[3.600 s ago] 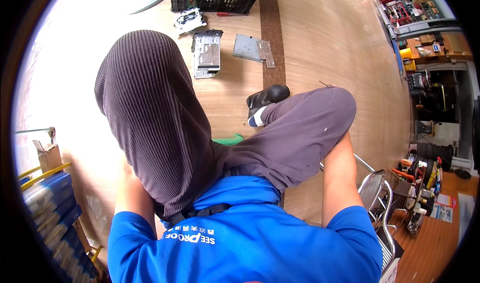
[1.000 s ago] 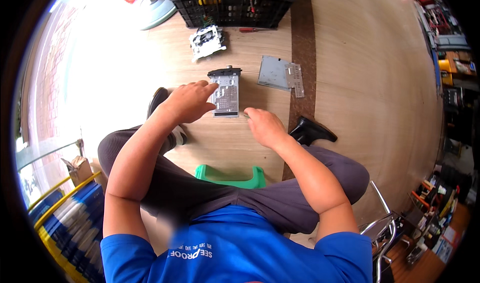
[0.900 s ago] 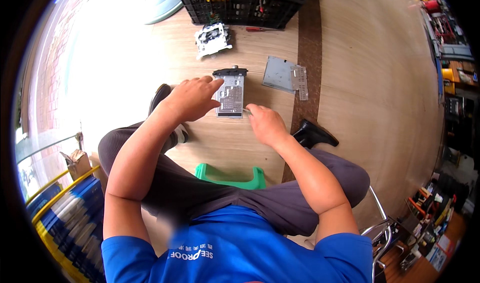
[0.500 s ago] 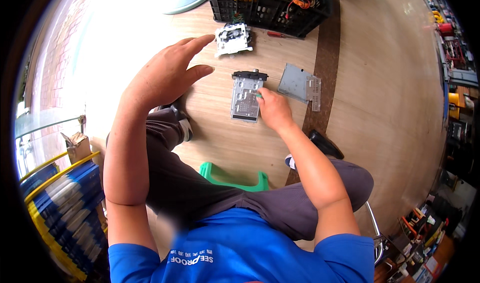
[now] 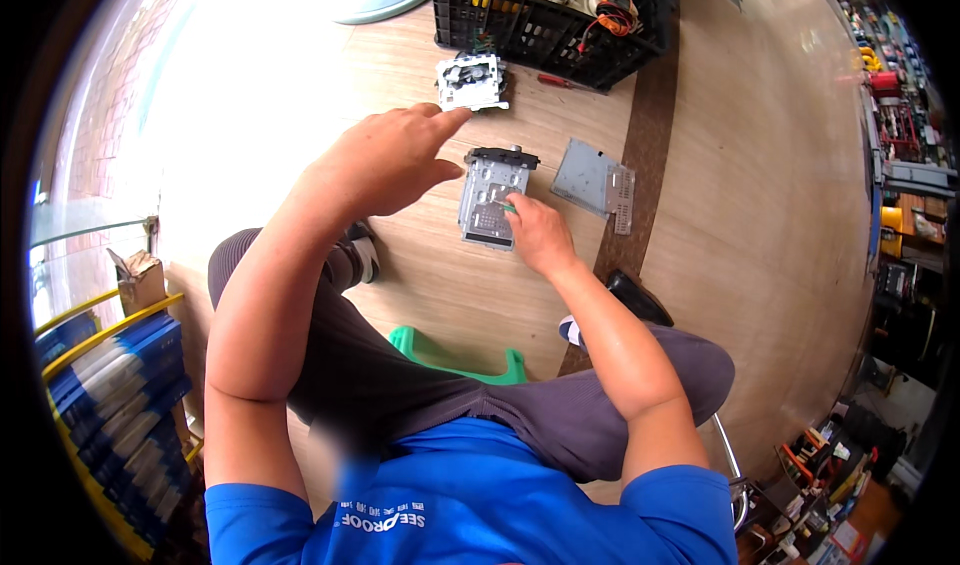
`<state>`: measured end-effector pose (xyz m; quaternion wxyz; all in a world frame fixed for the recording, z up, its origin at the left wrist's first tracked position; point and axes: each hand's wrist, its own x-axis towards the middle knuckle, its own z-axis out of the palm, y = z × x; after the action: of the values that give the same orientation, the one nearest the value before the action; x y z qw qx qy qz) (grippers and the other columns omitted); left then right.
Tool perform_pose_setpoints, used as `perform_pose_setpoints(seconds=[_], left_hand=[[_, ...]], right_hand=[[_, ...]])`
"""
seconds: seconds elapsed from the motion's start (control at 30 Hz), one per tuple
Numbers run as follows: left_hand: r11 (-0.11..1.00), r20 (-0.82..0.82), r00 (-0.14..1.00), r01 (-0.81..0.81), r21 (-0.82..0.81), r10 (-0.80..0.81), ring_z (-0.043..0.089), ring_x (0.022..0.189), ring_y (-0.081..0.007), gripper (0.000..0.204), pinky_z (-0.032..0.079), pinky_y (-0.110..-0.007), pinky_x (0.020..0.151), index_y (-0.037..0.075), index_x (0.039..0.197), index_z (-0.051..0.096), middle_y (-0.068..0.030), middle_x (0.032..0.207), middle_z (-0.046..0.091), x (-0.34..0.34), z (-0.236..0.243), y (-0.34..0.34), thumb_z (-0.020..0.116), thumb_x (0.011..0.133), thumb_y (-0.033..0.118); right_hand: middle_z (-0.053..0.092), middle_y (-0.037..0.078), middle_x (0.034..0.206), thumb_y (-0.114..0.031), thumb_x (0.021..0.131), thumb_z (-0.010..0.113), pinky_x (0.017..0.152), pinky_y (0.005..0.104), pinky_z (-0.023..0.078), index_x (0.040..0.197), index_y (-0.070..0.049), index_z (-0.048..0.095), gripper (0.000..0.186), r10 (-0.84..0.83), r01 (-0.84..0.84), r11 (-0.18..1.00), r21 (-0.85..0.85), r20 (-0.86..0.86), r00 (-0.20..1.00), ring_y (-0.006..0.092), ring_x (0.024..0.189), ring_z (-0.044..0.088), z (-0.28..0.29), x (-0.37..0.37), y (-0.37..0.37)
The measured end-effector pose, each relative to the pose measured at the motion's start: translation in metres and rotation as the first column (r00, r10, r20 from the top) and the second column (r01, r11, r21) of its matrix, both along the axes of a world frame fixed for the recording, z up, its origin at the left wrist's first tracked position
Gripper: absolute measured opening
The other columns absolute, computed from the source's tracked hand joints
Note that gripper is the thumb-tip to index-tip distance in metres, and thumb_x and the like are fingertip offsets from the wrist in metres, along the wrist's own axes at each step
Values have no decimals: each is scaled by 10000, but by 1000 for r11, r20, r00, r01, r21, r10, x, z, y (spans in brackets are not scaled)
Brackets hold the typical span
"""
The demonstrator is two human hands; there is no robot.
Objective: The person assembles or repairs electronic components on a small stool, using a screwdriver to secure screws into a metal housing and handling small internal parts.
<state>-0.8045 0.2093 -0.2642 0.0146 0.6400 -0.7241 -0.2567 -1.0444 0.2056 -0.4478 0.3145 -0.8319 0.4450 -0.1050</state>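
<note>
Metal chassis, grey with a black front edge, lies flat on the wooden floor. At its 5 o'clock side the right hand rests on it, pinching a small green thing. Above, at 10 o'clock, the left hand hovers released, fingers stretched toward a small white module. A grey plate lies at 3 o'clock, a black crate at 12.
</note>
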Motion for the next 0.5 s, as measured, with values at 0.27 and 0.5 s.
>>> perform_pose_setpoints(seconds=[0.27,0.5], left_hand=[[983,70,990,115,140,-126,574,1074,-336,531,469,-413,913,46,1299,460,-178,1172,579,-13,-44,9,649,841,235],[950,94,975,169,264,-199,580,1065,-349,462,476,-431,891,56,1246,488,-189,1122,603,-21,-113,18,632,861,267]], right_hand=[[641,189,915,-152,879,575,750,469,499,1045,-48,564,196,-34,34,999,-6,2,999,378,868,621,1,5,-2],[642,191,930,-189,893,547,755,477,497,1015,-43,555,191,-99,99,995,12,-20,995,376,880,621,3,9,-8]])
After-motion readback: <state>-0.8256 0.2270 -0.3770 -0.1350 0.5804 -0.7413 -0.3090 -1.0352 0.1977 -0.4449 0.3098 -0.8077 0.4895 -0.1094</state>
